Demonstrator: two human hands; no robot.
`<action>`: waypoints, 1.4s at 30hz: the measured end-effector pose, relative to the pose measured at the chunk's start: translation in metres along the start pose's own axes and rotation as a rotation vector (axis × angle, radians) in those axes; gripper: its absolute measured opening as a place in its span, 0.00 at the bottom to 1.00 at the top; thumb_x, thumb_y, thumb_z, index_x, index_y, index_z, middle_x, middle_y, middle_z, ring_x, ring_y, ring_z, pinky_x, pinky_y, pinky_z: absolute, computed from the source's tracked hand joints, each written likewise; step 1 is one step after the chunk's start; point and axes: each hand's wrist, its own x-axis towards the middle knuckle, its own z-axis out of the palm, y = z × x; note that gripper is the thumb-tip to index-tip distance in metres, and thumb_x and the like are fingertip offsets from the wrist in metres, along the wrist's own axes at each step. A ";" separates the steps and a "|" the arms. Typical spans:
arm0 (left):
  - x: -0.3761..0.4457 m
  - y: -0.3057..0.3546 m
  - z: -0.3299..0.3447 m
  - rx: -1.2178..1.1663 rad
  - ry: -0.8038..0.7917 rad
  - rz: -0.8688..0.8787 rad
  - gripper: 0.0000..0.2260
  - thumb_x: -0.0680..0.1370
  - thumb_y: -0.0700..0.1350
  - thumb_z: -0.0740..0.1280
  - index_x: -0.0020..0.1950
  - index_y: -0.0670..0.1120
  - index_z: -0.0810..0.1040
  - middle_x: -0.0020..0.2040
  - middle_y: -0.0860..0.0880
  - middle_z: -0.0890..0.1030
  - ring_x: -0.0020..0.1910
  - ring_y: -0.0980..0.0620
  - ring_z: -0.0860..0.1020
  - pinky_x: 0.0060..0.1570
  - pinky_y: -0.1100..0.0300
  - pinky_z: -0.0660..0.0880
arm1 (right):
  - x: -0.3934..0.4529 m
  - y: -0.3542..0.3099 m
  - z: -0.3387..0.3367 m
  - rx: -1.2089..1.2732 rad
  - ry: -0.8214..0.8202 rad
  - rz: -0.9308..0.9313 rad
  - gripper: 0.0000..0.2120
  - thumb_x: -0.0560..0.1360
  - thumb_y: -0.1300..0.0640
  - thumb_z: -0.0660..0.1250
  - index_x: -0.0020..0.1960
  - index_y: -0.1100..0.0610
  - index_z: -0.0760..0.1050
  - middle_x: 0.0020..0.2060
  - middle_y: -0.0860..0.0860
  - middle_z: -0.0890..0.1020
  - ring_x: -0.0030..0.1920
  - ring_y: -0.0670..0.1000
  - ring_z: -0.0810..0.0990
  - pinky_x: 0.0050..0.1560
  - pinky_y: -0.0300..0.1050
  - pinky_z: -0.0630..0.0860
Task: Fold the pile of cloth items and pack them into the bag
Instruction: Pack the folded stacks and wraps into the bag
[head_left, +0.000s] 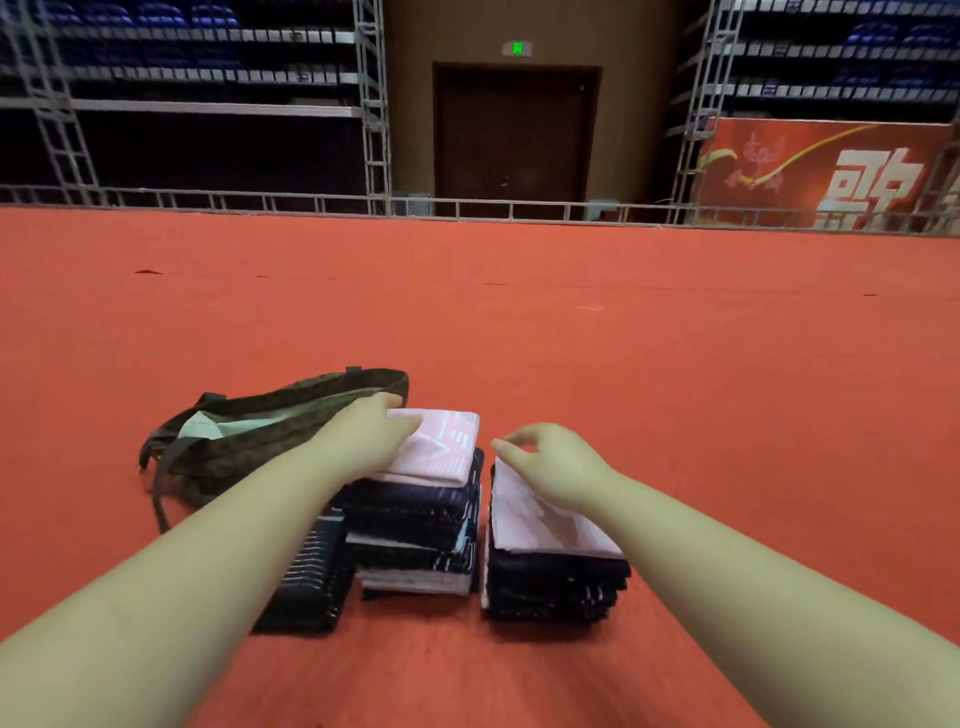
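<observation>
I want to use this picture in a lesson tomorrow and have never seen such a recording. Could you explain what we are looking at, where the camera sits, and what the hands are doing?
There is no machine here: a person wears one camera on the head, looking forward and down at their own bare arms. On the red floor stand stacks of folded cloths, mostly dark, each topped by a pink cloth. The left hand rests on the pink cloth of the middle stack. The right hand lies on top of the right stack, fingers loosely curled; whether it has a grip on the cloth is unclear. A dark bag lies open to the left, something pale inside.
</observation>
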 end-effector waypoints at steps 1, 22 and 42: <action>0.004 -0.005 0.005 0.023 -0.023 -0.015 0.25 0.80 0.52 0.61 0.74 0.44 0.64 0.73 0.43 0.67 0.70 0.44 0.68 0.66 0.55 0.64 | 0.005 -0.007 0.004 0.020 -0.016 0.017 0.20 0.80 0.44 0.58 0.60 0.56 0.78 0.56 0.52 0.81 0.59 0.55 0.77 0.57 0.46 0.72; 0.013 -0.047 0.023 -0.371 -0.185 -0.111 0.30 0.80 0.59 0.58 0.78 0.53 0.54 0.77 0.52 0.57 0.75 0.50 0.58 0.71 0.56 0.54 | 0.033 -0.075 0.036 1.065 -0.154 0.517 0.08 0.75 0.57 0.69 0.51 0.60 0.76 0.37 0.56 0.80 0.36 0.54 0.80 0.45 0.51 0.80; 0.001 -0.017 -0.052 -1.210 -0.459 -0.351 0.29 0.66 0.58 0.71 0.59 0.39 0.78 0.51 0.37 0.82 0.44 0.41 0.83 0.45 0.47 0.81 | 0.019 -0.073 -0.012 1.599 -0.164 0.322 0.07 0.77 0.61 0.63 0.48 0.64 0.77 0.32 0.58 0.82 0.29 0.54 0.81 0.32 0.44 0.80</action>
